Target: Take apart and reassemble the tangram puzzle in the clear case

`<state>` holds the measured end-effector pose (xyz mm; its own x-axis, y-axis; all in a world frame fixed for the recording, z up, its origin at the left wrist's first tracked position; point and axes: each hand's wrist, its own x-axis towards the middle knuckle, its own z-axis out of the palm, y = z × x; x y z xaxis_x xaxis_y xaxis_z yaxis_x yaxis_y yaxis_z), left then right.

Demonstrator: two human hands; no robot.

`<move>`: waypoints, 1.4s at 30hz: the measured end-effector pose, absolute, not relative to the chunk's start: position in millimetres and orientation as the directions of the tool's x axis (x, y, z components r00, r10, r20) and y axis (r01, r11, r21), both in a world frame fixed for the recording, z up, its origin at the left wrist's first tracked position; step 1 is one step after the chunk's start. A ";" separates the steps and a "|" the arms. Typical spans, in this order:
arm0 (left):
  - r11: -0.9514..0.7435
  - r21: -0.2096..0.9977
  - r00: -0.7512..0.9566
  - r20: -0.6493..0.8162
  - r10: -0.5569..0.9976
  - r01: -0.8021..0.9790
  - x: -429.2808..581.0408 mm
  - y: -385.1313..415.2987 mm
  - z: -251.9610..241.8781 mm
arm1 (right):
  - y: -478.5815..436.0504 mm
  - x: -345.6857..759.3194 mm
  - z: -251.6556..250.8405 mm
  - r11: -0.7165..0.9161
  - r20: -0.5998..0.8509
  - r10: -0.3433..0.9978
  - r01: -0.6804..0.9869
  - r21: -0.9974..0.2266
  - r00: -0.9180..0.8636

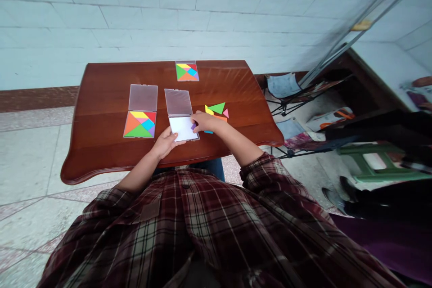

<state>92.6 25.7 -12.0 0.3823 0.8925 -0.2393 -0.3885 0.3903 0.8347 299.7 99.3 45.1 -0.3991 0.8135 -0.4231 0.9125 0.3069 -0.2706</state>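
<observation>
An opened tangram case [184, 128] with a white inside lies in front of me, its clear lid [178, 101] folded back. My left hand [165, 143] grips the case's lower left corner, thumb on top. At the case's right side, my right hand [201, 121] pinches a small purple tangram piece [193, 127] over the white surface. Just right of that hand lie loose pieces: a green triangle [218, 108], a pink triangle [226, 113], a yellow piece [209, 110], an orange piece [221, 119] and a blue piece [208, 132], the last few partly hidden by my hand.
A filled tangram case [140, 124] with its lid open lies to the left, and another filled case [186, 72] lies at the table's far edge. The brown table [101, 99] stands near a tiled wall. Folding chairs [283, 85], a green stool [381, 162] and another person's legs are at right.
</observation>
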 end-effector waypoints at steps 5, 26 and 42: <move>0.393 0.827 0.366 -0.248 0.897 -0.402 92.9 25.0 -10.6 | 99.2 300.1 48.5 0.387 -0.414 0.784 0.885 -0.257 -0.463; 0.393 0.834 0.325 -0.276 0.905 -0.387 95.3 24.4 -7.1 | 63.2 318.7 43.2 0.015 -0.206 0.970 0.879 -0.476 -0.129; 0.286 0.916 0.016 -0.302 0.953 0.281 92.8 24.6 4.5 | 12.8 342.4 23.6 -0.084 -0.215 0.977 0.904 -0.419 -0.009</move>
